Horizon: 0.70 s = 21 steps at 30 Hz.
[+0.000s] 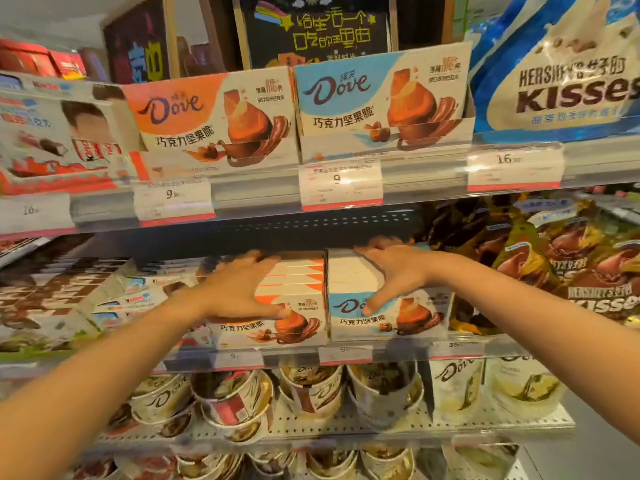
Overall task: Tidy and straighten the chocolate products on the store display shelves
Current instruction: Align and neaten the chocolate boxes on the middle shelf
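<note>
On the middle shelf, two rows of Dove chocolate boxes stand side by side. My left hand (239, 289) lies flat over the top of the orange Dove boxes (294, 327), with the thumb down on the front box's face. My right hand (394, 271) lies spread over the blue Dove boxes (412, 318), fingers reaching toward the back and thumb touching the front face. On the top shelf, an orange Dove display box (207, 119) and a blue Dove display box (381, 102) stand upright next to each other.
Kinder boxes (52, 140) fill the left of the top shelf, and more lie tilted at middle left (138, 299). Hershey's Kisses bags hang top right (571, 84) and crowd the middle right (571, 271). Dove cups (311, 393) line the lower shelves. Price tags (341, 183) run along the shelf edges.
</note>
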Tool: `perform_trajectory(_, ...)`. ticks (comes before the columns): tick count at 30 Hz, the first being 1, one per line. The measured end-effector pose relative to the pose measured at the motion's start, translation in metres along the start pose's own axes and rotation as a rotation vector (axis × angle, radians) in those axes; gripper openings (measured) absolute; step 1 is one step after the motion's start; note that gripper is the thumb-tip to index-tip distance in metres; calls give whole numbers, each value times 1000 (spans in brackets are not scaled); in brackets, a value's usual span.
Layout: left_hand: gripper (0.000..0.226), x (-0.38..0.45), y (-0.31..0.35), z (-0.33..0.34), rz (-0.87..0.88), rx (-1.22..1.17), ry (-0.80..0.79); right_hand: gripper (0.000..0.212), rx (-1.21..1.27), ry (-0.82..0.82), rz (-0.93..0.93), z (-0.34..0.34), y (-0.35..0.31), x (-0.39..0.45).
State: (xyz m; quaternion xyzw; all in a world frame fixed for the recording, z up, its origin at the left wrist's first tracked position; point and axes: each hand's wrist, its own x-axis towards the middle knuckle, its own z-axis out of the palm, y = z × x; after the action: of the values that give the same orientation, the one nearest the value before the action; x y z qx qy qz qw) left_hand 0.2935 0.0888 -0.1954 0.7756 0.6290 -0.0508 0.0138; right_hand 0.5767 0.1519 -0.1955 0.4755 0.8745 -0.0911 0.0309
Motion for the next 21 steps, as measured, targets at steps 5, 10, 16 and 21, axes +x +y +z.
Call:
perform_trajectory(5,88,5,-1,3,124,5,90,123,-17,71,22,6,-9,-4)
perform_trajectory(10,96,14,-9,10,159,68,80,124,-47,104,5,7,-13,-11)
perform_trajectory(16,109,17,-10,11,138,67,12,123,-85,73,12,9,-13,-9)
perform_trajectory(21,99,11,-7,4,179,-2,11,120,-42,-23,20,1,-14,-12)
